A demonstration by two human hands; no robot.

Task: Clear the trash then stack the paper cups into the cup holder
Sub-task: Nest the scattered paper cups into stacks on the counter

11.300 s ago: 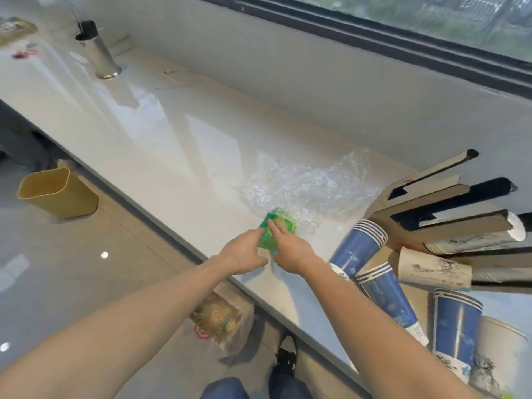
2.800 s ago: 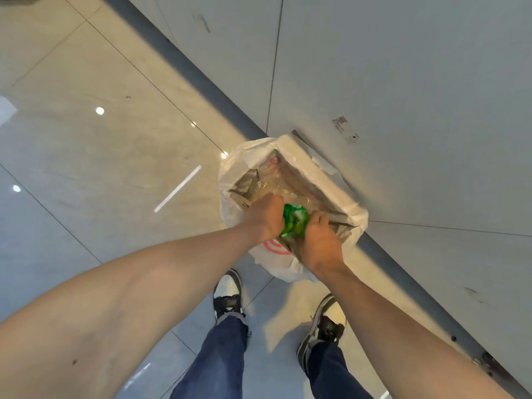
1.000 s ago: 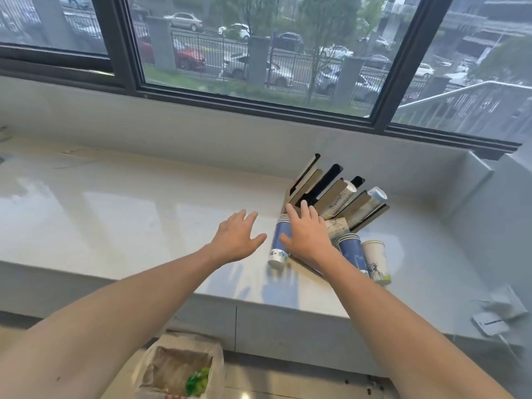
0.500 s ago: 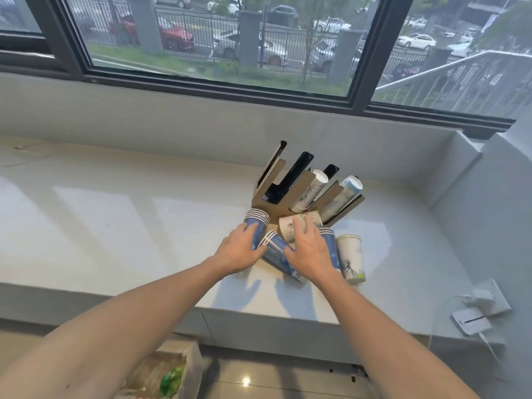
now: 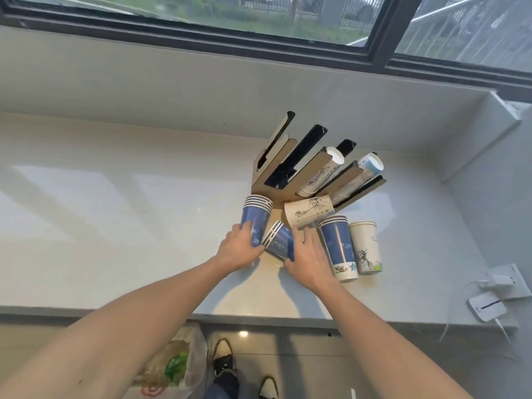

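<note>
On the white counter (image 5: 115, 226) under the window, from my head camera, I see both hands at a cluster of paper cups in front of the wooden cup holder (image 5: 290, 174). My left hand (image 5: 240, 250) curls around the base of the left blue cup stack (image 5: 256, 218). My right hand (image 5: 308, 256) wraps a tilted blue cup stack (image 5: 277, 240) lying between the two hands. Beside it stand another blue stack (image 5: 338, 249) and a white cup (image 5: 365, 246); a white cup (image 5: 309, 213) lies on its side near the holder. Down on the floor, the trash bag (image 5: 172, 367) holds a green wrapper (image 5: 175, 365).
</note>
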